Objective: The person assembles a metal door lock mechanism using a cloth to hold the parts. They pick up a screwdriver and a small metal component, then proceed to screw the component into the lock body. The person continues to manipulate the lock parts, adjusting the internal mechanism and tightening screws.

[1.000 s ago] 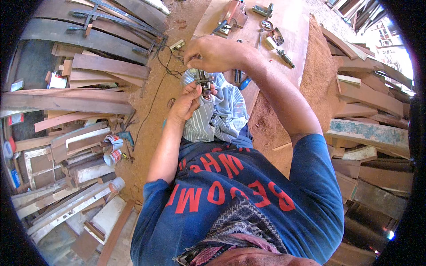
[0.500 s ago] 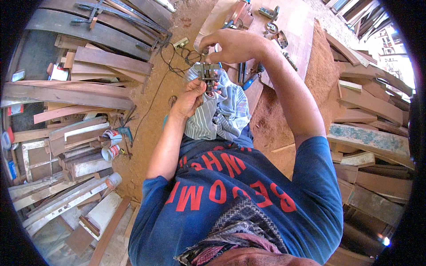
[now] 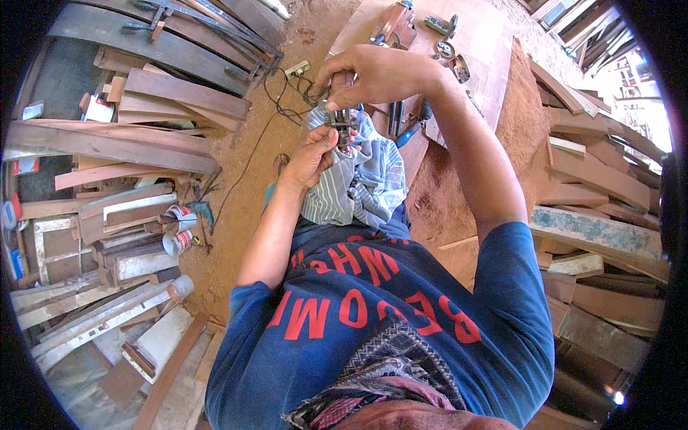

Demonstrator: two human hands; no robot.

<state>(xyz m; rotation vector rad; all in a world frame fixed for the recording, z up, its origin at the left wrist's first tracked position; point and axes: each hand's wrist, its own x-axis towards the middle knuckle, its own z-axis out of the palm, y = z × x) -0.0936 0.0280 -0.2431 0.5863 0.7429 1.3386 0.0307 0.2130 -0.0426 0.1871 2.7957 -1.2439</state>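
My left hand (image 3: 311, 158) is closed around a small dark metal part (image 3: 342, 123) with stacked, flange-like pieces, held upright above my lap. Over its top, my right hand (image 3: 376, 75) bends down with curled fingers, the thumb tip at the part's upper end. Whatever lies between those fingertips is too small and hidden to name. A striped grey-blue cloth (image 3: 337, 190) is bunched in my lap beneath the part.
Ahead lies a wooden board (image 3: 487, 72) bearing a power tool (image 3: 394, 29) and several metal parts. A black cable (image 3: 287, 107) runs over the sawdust floor to a socket block (image 3: 297, 69). Timber piles (image 3: 172, 97) flank me, with a teal drill (image 3: 204, 212) at left.
My right hand has lowered, bringing its thumb and fingertips down onto the top of the metal part. My left hand still grips the part, nearly in place.
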